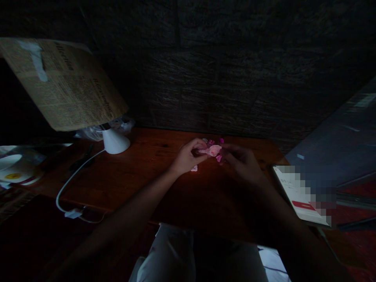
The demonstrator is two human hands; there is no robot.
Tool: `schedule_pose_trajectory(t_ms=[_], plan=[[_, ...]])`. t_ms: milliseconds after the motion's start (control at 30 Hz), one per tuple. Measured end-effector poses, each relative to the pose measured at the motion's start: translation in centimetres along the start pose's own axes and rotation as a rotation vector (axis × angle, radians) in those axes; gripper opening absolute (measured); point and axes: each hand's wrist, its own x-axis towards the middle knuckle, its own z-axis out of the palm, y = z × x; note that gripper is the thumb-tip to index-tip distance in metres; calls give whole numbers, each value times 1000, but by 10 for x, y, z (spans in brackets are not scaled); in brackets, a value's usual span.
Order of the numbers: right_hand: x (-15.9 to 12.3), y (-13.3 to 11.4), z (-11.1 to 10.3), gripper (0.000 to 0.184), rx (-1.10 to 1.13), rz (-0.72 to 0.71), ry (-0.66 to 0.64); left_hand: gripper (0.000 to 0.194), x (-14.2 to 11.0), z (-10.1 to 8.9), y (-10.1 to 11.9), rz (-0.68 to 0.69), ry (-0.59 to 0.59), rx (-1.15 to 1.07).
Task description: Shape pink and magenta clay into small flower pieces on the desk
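Note:
Over the wooden table, my left hand (187, 157) holds a pale pink flower-like piece (215, 150) by its narrow end, between thumb and fingers. The wider, ruffled end points toward my right hand (243, 162). That hand's thumb and fingers are bent together at the pink edge. Dim light and blur hide what lies between them. Around the hands lie small petal-like bits: a magenta piece (221, 140) behind, a pink piece (219, 158) just below, and a light pink piece (194, 168) by my left wrist.
On the left of the wooden table (141, 168) stands a white lamp base (115, 141) under a newsprint shade (70, 86). Its white cable (67, 184) hangs over the front edge. A lit tablet or phone (293, 192) lies at right. A dark wall rises behind.

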Motion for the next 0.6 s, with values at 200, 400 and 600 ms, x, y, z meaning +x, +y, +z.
schedule_pose_trajectory(t_ms=[200,400,600], plan=[[2,0,1,40,-19,63,-9,23,-2,0,6,73,7,116],[2,5,1,33,-113,18,30,22,-3,1,7,76,-26,178],[-1,10,-1,32,-227,-57,39,21,-4,1,6,62,-19,175]])
